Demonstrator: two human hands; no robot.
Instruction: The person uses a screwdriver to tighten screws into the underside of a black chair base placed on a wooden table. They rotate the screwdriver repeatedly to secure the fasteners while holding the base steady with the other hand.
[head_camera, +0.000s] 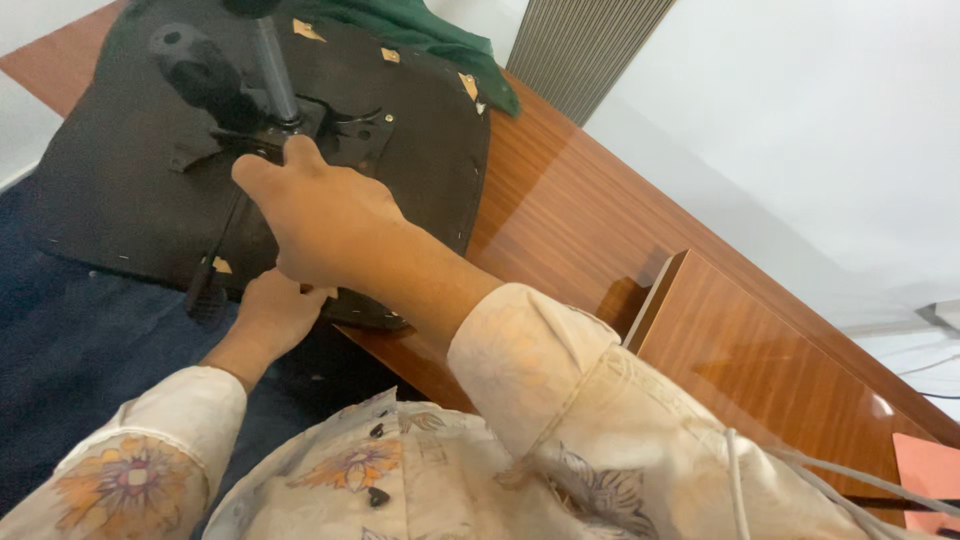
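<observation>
Upturned black chair seat (120, 190) lying flat, its near edge overhanging the glossy wooden desk (590, 210). Right hand (320, 220) reaching over it, fingers curled down by the metal mechanism plate (340, 125) at the base of the gas-lift column (275, 70); whether actually clamped on anything, impossible to tell. Left hand (275, 310) tucked under the seat's near rim, gripping that edge. Black lever (200, 70) jutting up-left. Green cloth (430, 30) bunched behind.
</observation>
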